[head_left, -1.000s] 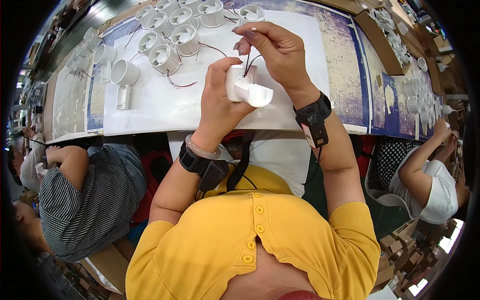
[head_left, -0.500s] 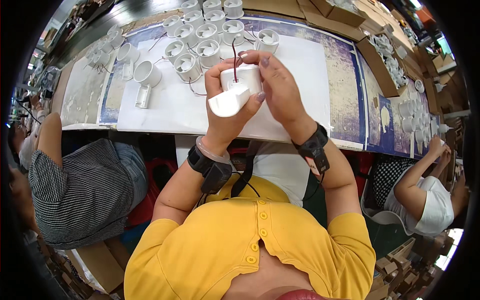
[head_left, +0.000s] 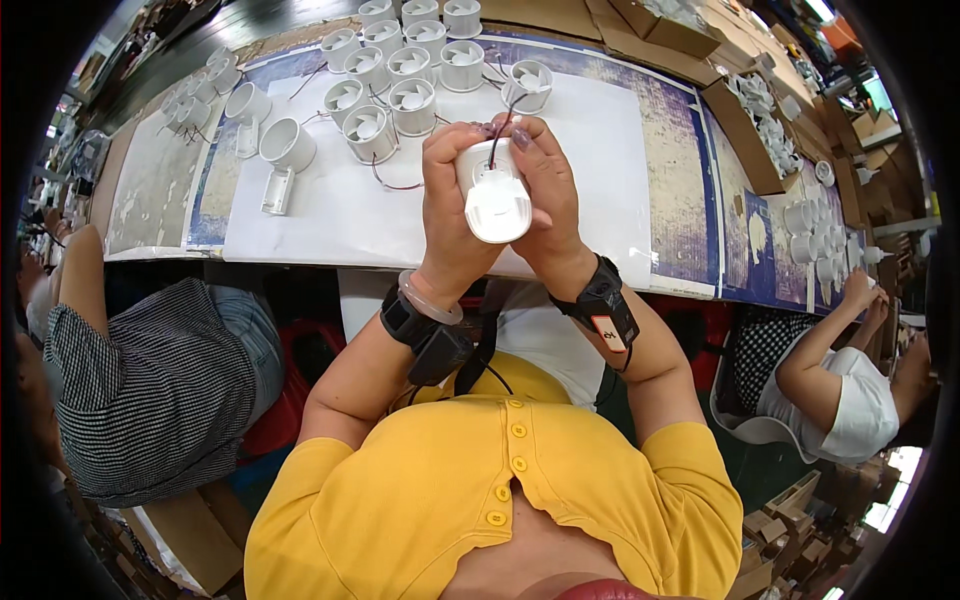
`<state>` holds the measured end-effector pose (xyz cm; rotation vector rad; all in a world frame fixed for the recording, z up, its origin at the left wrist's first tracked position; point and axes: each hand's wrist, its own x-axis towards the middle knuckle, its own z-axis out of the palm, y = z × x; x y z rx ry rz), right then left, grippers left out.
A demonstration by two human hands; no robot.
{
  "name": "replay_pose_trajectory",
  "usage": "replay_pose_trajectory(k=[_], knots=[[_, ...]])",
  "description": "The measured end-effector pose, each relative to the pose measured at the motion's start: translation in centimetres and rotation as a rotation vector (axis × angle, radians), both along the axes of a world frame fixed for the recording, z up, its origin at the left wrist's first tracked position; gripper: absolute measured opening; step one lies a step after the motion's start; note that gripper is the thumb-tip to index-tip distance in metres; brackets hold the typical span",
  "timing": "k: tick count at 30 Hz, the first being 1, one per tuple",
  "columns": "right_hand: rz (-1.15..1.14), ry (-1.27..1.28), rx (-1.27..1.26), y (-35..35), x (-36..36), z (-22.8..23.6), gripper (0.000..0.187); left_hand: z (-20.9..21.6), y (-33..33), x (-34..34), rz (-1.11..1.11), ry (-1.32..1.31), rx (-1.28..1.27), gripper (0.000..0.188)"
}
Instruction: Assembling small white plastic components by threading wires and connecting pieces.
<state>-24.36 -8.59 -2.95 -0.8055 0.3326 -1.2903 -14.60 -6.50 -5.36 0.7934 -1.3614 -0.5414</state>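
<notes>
A worker in a yellow buttoned top holds a white plastic housing in both hands above a white-covered surface. The left hand curls around one side and the right hand closes on the other, fingers gathered at the far end. Dark red and black wires rise from the housing past the right fingertips; whether they are pinched cannot be told. One second earlier the right hand was raised clear of the housing, at the wires; half a second ago it had come down beside the part, whose rounded projection pointed lower left. That projection now faces the worker. White fan cups stand clustered beyond the left hand, near a tilted open cup and a small rectangular bracket.
</notes>
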Motion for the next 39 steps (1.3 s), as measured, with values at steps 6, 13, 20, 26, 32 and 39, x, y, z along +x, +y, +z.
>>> replay_pose_trajectory(k=[6,13,20,26,32,39], knots=[[-0.023,-0.149,0.056,0.3,0.4,1.2,0.014,2.7,0.8,0.0,-0.402,0.613,0.204,0.038],[-0.083,-0.170,0.051,0.9,1.7,0.7,0.013,1.3,0.5,-0.6,-0.190,0.477,0.082,0.024],[-0.103,-0.167,0.085,-0.4,1.5,-0.3,0.016,1.2,-0.1,-0.5,-0.069,0.280,0.059,0.028],[0.174,-0.467,0.326,-2.7,-0.4,-0.9,0.025,1.7,-0.3,0.9,0.149,-0.332,0.003,0.060],[-0.177,-0.121,0.307,-3.9,-0.3,-1.1,0.031,0.9,-1.0,2.3,0.087,-0.122,0.071,0.075],[-0.606,0.459,-0.438,-3.0,0.1,0.0,0.042,3.0,-0.1,2.1,0.254,-0.354,0.043,0.080]])
